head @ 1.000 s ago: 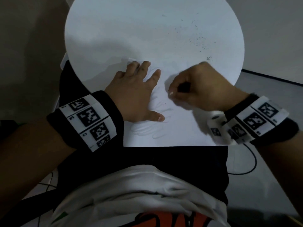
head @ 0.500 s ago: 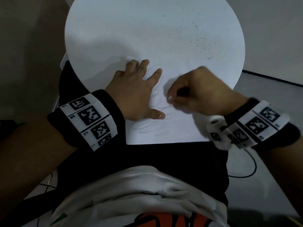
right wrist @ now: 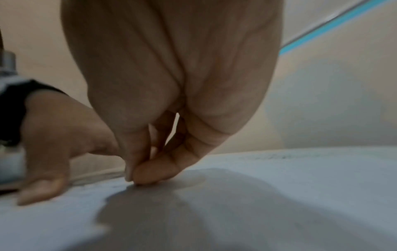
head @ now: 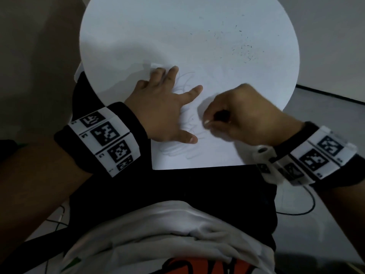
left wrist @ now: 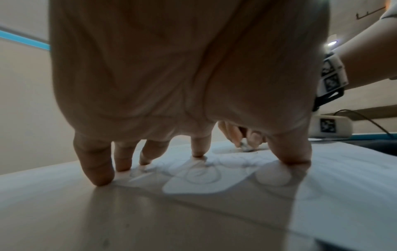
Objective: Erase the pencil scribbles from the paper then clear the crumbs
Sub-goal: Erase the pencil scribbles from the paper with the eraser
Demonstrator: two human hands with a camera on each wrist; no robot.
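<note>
A white sheet of paper (head: 213,155) lies on the round white table (head: 138,36), its near edge over my lap. Faint pencil scribbles (head: 186,82) loop across it, also showing between my fingers in the left wrist view as scribbles (left wrist: 199,175). My left hand (head: 173,115) presses flat on the sheet with fingers spread. My right hand (head: 207,123) is curled, pinching a small eraser (left wrist: 247,148) against the paper just right of the left thumb. The eraser is hidden in the head and right wrist views. Dark crumbs (head: 245,51) speckle the far right of the tabletop.
The table edge curves close on the left and right. A black cable (head: 304,210) loops on the grey floor at the right. My lap, in black and white clothing, sits just below the paper's near edge.
My right hand has moved a little toward me and back over the scribbles while pinching the eraser. The left hand stays flat on the paper, its index finger slightly more spread.
</note>
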